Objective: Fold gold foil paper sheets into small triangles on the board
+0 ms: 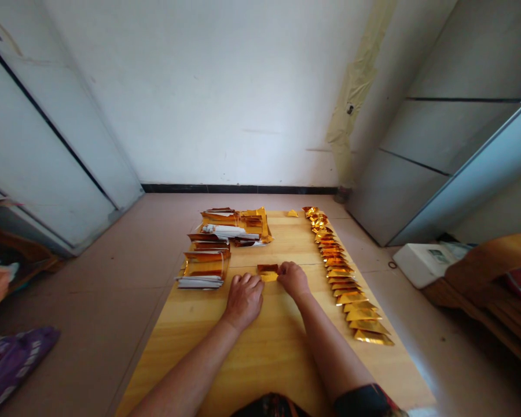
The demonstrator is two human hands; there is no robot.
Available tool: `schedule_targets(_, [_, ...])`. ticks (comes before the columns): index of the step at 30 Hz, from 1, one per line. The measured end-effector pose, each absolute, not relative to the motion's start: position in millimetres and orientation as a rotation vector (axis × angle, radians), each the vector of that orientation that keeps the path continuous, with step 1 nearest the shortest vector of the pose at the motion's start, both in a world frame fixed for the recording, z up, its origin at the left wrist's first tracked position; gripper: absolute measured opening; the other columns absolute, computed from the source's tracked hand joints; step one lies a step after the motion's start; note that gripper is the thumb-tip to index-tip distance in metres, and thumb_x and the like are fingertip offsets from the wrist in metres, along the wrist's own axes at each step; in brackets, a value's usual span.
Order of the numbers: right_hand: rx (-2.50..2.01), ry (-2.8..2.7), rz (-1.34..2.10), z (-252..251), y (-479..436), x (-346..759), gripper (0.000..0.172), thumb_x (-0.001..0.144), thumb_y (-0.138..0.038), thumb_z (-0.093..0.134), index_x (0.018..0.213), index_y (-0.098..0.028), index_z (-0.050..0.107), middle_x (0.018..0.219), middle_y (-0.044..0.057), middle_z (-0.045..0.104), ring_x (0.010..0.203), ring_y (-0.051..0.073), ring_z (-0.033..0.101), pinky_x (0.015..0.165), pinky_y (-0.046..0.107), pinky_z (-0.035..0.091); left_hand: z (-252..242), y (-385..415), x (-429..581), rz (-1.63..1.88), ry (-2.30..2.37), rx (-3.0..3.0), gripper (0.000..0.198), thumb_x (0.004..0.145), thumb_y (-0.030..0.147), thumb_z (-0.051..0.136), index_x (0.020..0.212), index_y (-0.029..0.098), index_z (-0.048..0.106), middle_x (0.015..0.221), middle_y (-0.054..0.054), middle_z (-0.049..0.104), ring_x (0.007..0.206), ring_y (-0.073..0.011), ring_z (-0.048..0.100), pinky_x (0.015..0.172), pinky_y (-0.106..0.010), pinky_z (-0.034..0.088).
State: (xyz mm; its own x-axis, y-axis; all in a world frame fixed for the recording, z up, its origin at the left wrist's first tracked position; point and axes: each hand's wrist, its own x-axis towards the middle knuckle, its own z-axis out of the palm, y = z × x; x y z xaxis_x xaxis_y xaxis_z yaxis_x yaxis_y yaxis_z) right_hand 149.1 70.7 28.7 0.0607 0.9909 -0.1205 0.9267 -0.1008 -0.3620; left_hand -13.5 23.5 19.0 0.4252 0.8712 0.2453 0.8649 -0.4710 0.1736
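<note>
A folded piece of gold foil paper lies on the wooden board between my hands. My right hand pinches its right end, and my left hand sits just left of it, with curled fingertips at its lower edge. To the left stand stacks of gold-and-white foil paper, with more stacks behind them. A long overlapping row of folded gold foil triangles runs down the board's right side. One small gold triangle lies alone at the far edge.
The board lies on a pinkish tiled floor against a white wall. Grey-white panels stand on both sides. A white box sits on wooden furniture at right. A purple bag lies at lower left.
</note>
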Motion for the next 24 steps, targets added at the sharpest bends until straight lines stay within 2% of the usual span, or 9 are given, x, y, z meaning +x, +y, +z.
schedule_targets(5, [-2.057, -1.922, 0.478, 21.3, 70.7, 161.0, 0.018, 0.079, -0.017, 0.049, 0.083, -0.021, 0.066, 0.089, 0.003, 0.067, 0.078, 0.013, 0.060, 0.064, 0.019, 0.039, 20.4, 23.1, -13.8, 0.465, 1.610, 2.599, 0.021, 0.082, 0.014, 0.048, 0.095, 0.021, 0.063, 0.104, -0.008, 0.064, 0.101, -0.0227, 0.049, 0.083, -0.040, 0.032])
schedule_targets(11, [-1.724, -1.945, 0.513, 11.8, 57.4, 171.8, 0.025, 0.075, -0.009, 0.045, 0.083, -0.021, 0.065, 0.086, 0.001, 0.065, 0.081, 0.012, 0.059, 0.071, 0.019, 0.043, 18.8, 24.0, -14.6, 0.453, 1.611, 2.601, 0.023, 0.082, 0.013, 0.046, 0.096, 0.022, 0.062, 0.106, -0.007, 0.064, 0.100, -0.0220, 0.049, 0.084, -0.040, 0.032])
schedule_targets(17, [-1.618, -2.186, 0.412, 17.6, 52.9, 165.7, 0.032, 0.076, -0.009, 0.049, 0.100, -0.023, 0.066, 0.102, 0.003, 0.062, 0.095, 0.015, 0.055, 0.083, 0.022, 0.040, 17.9, 24.6, -14.6, 0.447, 1.627, 2.618, 0.023, 0.081, 0.013, 0.046, 0.096, 0.022, 0.061, 0.109, -0.006, 0.063, 0.103, -0.0221, 0.049, 0.084, -0.039, 0.033])
schedule_targets(20, [-1.690, -2.198, 0.357, 20.0, 52.6, 160.1, 0.028, 0.079, -0.015, 0.051, 0.101, -0.024, 0.066, 0.103, 0.004, 0.061, 0.096, 0.017, 0.054, 0.084, 0.024, 0.038, 17.6, 25.0, -15.2, 0.471, 1.634, 2.603, 0.025, 0.080, 0.012, 0.046, 0.099, 0.023, 0.060, 0.117, -0.005, 0.061, 0.105, -0.0222, 0.049, 0.085, -0.039, 0.033])
schedule_targets(24, [-1.690, -2.156, 0.350, 18.9, 50.7, 156.1, 0.018, 0.082, -0.017, 0.050, 0.089, -0.022, 0.066, 0.096, 0.004, 0.061, 0.092, 0.016, 0.054, 0.079, 0.023, 0.036, 16.2, 26.0, -16.1, 0.558, 1.648, 2.559, 0.034, 0.078, 0.010, 0.046, 0.107, 0.023, 0.057, 0.124, -0.005, 0.057, 0.108, -0.0221, 0.048, 0.088, -0.038, 0.034])
